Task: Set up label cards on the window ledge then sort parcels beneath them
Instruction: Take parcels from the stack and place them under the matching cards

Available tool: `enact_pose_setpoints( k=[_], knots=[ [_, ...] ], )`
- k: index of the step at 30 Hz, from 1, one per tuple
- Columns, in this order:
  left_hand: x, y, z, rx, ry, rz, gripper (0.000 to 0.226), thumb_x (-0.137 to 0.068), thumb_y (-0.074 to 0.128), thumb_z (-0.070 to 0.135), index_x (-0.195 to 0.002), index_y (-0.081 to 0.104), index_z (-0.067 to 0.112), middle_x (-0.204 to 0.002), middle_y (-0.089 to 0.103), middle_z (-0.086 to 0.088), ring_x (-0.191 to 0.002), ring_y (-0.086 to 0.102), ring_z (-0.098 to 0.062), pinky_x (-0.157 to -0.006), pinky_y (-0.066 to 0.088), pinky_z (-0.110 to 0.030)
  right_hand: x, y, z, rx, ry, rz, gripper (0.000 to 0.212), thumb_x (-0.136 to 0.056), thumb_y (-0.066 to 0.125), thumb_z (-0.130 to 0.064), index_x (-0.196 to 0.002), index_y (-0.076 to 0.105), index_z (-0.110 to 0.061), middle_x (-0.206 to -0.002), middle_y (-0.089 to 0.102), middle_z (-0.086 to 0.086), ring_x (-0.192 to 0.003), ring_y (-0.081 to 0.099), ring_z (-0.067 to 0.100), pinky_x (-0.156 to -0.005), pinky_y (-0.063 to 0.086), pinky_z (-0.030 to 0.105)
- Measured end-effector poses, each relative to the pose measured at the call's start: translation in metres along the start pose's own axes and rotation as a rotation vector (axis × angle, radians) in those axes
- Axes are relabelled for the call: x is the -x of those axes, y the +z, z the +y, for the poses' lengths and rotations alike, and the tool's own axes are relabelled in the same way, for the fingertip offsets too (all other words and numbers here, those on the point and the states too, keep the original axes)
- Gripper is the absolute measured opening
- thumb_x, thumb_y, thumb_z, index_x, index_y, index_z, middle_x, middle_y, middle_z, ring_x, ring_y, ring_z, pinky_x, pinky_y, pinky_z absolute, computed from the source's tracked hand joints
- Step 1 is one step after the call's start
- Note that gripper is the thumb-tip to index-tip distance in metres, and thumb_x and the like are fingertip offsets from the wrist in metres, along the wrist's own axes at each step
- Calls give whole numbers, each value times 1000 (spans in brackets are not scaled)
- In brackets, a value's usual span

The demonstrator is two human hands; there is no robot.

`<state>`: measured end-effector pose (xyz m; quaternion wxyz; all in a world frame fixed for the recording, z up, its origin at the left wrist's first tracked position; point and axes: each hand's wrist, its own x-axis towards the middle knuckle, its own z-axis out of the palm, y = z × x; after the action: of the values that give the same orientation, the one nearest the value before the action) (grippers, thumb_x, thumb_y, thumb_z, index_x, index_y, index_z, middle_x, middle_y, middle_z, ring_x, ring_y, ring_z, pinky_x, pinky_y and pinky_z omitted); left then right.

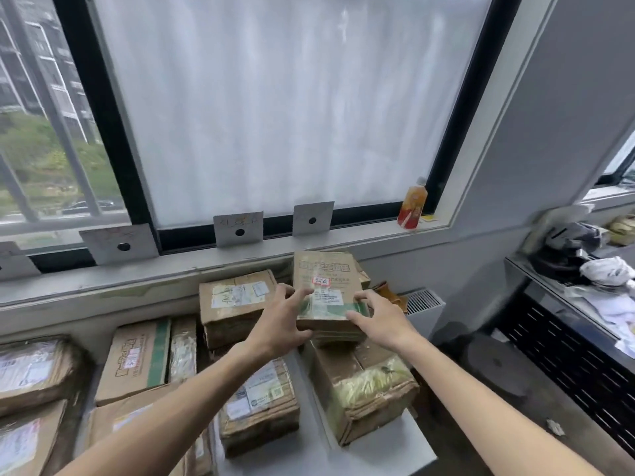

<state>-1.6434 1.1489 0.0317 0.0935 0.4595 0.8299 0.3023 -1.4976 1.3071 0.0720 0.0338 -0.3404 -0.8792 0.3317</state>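
At frame centre, our left hand (280,324) and right hand (379,321) grip a cardboard parcel (326,286) below the label cards (238,229).

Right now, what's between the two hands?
Head view: the left hand and right hand flank one cardboard parcel with a green tape band, gripping its near corners. Nothing else lies between them.

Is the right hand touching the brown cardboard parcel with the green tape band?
Touching. The head view shows the right hand with its fingers curled onto the near edge of the brown cardboard parcel with the green tape band.
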Motion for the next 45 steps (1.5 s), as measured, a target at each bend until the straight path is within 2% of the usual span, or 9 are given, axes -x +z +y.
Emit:
enact_pose_setpoints(
  k=[4,11,17,20,25,32,37,43,45],
  knots=[
    [-27,20,30,-23,-27,-1,77,-80,79,21,-146,39,28,-135,38,-4,-121,51,-23,-106,46,-33,-24,-36,30,-20,-46,-23,45,-96,63,-38,-139,49,-29,-144,53,-1,-117,55,19,-91,44,30],
    [-46,41,36,-54,-124,57,75,-84,74,16,-148,36,28,-134,38,-4,-107,47,-14,-91,35,-16,-66,-47,48,-45,-131,-128,47,-97,64,-29,-141,48,-24,-148,51,2,-131,50,20,-98,38,26],
    [-80,44,8,-20,-135,42,78,-80,76,19,-146,37,30,-131,39,-3,-118,52,-22,-97,52,-32,-106,-40,49,-69,-121,-159,49,-97,65,-26,-143,46,-24,-148,51,4,-131,51,21,-98,42,26],
    [-96,50,-5,-31,-119,48,78,-80,76,22,-147,37,28,-132,41,-3,-119,51,-19,-96,51,-30,-126,-37,53,-65,-112,-159,50,-97,65,-27,-143,46,-24,-148,51,3,-130,52,20,-94,41,24],
    [-102,65,-20,73,-127,20,78,-80,78,21,-146,36,29,-133,35,1,-123,50,-19,-93,56,-32,-140,-28,62,-26,-89,-202,55,-95,67,-28,-144,43,-26,-150,49,0,-134,48,20,-107,42,36],
    [-106,69,-39,112,-99,26,82,-77,82,27,-144,36,34,-127,34,6,-117,48,-14,-92,54,-25,-155,-28,65,-13,-125,-228,54,-96,66,-26,-144,42,-27,-150,49,-1,-133,48,19,-103,42,33],
    [-96,70,-43,68,-104,1,93,-77,82,32,-150,25,37,-136,34,5,-118,50,-12,-93,51,-21,-157,-27,68,-4,-155,-250,54,-97,63,-29,-146,38,-27,-150,48,-1,-123,49,13,-103,44,32],
    [-72,55,-41,60,-196,10,93,-79,80,28,-152,23,40,-143,34,3,-121,48,-12,-94,48,-20,-153,-36,75,22,-212,-231,65,-95,66,-36,-151,34,-23,-154,44,0,-137,45,21,-112,40,41],
    [-56,54,-36,69,-247,23,93,-80,80,27,-152,22,41,-147,33,4,-125,49,-14,-99,51,-28,-149,-38,79,50,-273,-221,67,-95,67,-32,-151,34,-20,-155,40,1,-139,41,20,-114,36,39]
  ],
)
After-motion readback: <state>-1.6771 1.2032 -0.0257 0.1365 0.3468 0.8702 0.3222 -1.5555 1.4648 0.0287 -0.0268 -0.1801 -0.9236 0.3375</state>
